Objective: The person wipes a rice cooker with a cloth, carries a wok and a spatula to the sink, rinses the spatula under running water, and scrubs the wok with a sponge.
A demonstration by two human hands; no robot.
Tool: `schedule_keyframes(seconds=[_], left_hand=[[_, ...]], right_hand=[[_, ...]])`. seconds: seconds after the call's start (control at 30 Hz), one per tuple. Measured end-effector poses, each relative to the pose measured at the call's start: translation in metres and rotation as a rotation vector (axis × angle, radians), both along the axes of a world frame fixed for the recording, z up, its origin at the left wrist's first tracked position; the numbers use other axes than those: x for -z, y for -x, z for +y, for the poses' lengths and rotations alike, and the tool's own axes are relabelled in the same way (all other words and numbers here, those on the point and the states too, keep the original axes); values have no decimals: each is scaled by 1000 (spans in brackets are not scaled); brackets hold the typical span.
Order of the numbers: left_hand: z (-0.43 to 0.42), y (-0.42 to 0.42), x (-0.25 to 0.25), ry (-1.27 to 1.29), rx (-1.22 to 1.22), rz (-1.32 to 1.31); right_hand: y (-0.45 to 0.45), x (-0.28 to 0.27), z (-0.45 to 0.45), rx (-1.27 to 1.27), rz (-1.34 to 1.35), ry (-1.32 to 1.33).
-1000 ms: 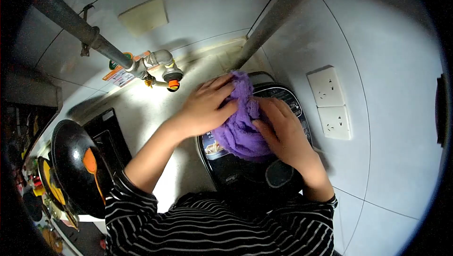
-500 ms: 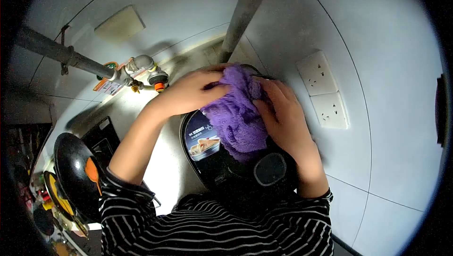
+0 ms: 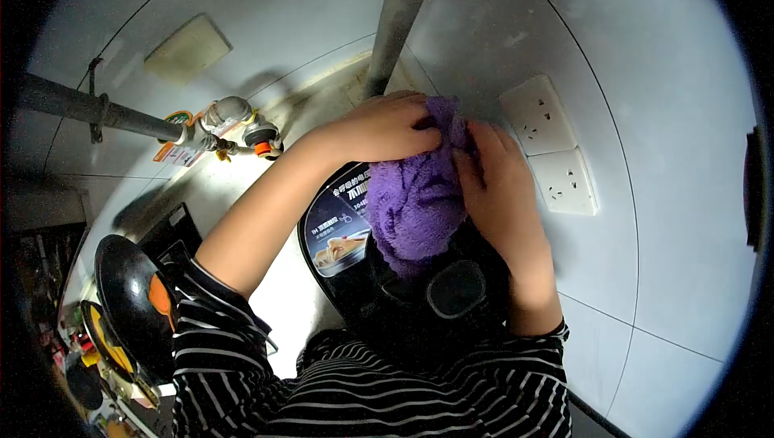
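Observation:
A fuzzy purple cloth (image 3: pixel 415 208) lies bunched over the lid of a black electric cooker (image 3: pixel 379 301), close in front of me. My left hand (image 3: pixel 391 127) grips the cloth's far end, with fingers curled into it. From the right side, my right hand (image 3: pixel 504 192) closes on the same cloth, thumb against the fabric; its fingertips are partly hidden at the far edge. A printed label (image 3: pixel 343 232) with a food picture shows on the lid, left of the cloth. Near me on the cooker is a dark rounded panel (image 3: pixel 455 289).
Wall sockets (image 3: pixel 548 148) sit right of the cooker. A grey pipe (image 3: pixel 403 18) rises behind it. At left are a gas valve (image 3: pixel 258 135), a black wok (image 3: pixel 133 301) and an orange spatula (image 3: pixel 160 297). Tiled walls form a corner around the counter.
My left hand has moved right, closer to my right hand, bringing the cloth's far end along. More of the lid's label is uncovered. The view has shifted slightly.

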State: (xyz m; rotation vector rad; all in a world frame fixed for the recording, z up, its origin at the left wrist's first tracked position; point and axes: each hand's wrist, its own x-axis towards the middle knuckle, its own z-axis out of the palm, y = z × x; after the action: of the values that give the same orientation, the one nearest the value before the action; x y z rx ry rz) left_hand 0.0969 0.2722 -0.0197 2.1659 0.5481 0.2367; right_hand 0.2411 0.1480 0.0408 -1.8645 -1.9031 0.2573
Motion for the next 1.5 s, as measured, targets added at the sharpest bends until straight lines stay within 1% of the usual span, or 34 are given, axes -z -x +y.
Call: schedule_keyframes(seconds=[0.03, 0.13, 0.23, 0.33, 0.37, 0.47, 0.53, 0.63, 0.73, 0.8, 0.83, 0.93, 0.97, 1.07, 1.1, 1.23, 1.33, 1.47, 1.5], left_hand=[[-4, 1, 1, -57, -54, -64], [-17, 17, -6, -302, -95, 31], [-41, 40, -15, -385, -235, 61], [-64, 66, -23, -394, -356, -1], [-68, 74, -26, -415, -331, 105], [-80, 78, -23, -279, -431, 13], [-88, 87, -20, -245, -432, -66], [-104, 107, -28, -213, -495, 14], [-121, 121, -38, -213, -599, 69], [-135, 131, -47, -201, -661, 126], [-139, 134, -47, -134, -674, 134], [-133, 128, -38, -256, -630, 37], [-127, 124, -32, -199, -621, 3], [-106, 106, -32, -315, -527, 4], [-100, 98, -27, -304, -498, -54], [-103, 87, -34, -153, -565, 4], [-109, 101, -18, -310, -531, -64], [-138, 130, -23, -154, -628, -40], [-145, 137, -22, -66, -646, -7]], right_hand=[[-1, -1, 0, -17, 11, -30], [0, 0, -1, -56, 32, -57], [1, 0, 0, -167, 132, -57], [5, 1, 1, -261, 167, -77], [7, 1, 1, -270, 182, -70], [11, -1, 2, -297, 228, -36], [10, -2, 2, -301, 269, 4], [11, -2, 3, -333, 250, 2], [15, -10, 0, -405, 265, 94], [19, -18, -5, -452, 334, 153], [21, -18, -7, -473, 373, 186], [21, -12, -5, -484, 346, 142], [22, -12, -5, -462, 360, 155], [22, -11, -6, -451, 354, 158], [21, -11, -6, -443, 354, 165], [21, -9, -5, -445, 343, 149], [21, -8, -5, -451, 351, 148], [18, -6, -6, -461, 386, 165], [18, -6, -6, -466, 374, 164]])
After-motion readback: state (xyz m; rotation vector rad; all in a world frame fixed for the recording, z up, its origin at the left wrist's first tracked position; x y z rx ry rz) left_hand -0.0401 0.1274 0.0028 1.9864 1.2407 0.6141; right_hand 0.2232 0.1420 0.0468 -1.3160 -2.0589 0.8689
